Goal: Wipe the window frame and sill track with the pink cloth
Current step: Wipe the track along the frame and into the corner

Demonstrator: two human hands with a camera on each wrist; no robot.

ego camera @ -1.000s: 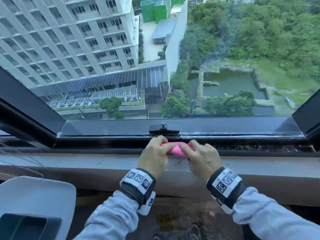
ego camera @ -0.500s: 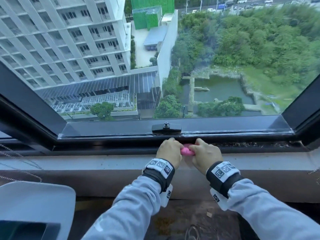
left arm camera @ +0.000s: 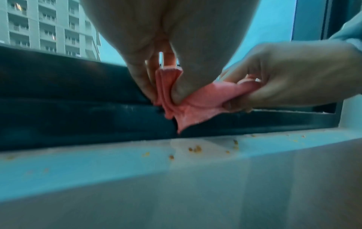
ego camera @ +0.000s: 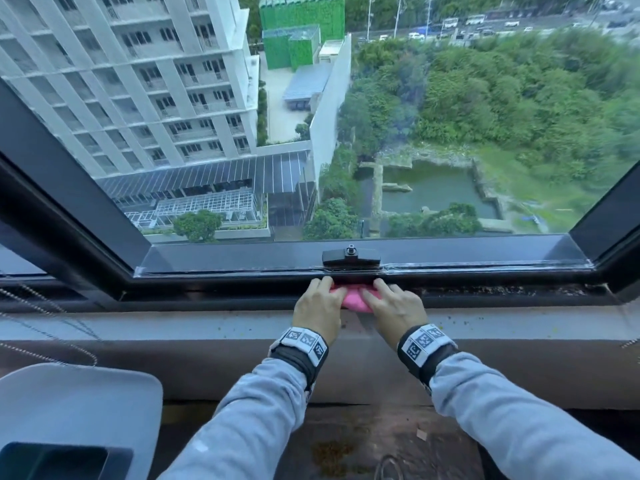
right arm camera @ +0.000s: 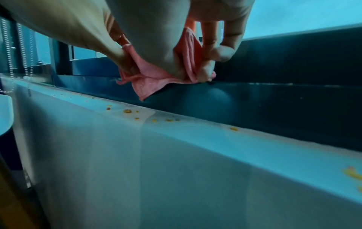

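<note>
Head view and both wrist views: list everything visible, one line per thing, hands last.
pink cloth: one, pink, bunched at the sill track below the latch
window frame: one, black, around the glass
window latch: one, black, middle of the bottom rail
sill track: one, dark, debris along its right part
ledge: one, pale grey, scattered yellowish crumbs
bead chain: one, silvery, far left
left hand: pinches the cloth
right hand: pinches the cloth
</note>
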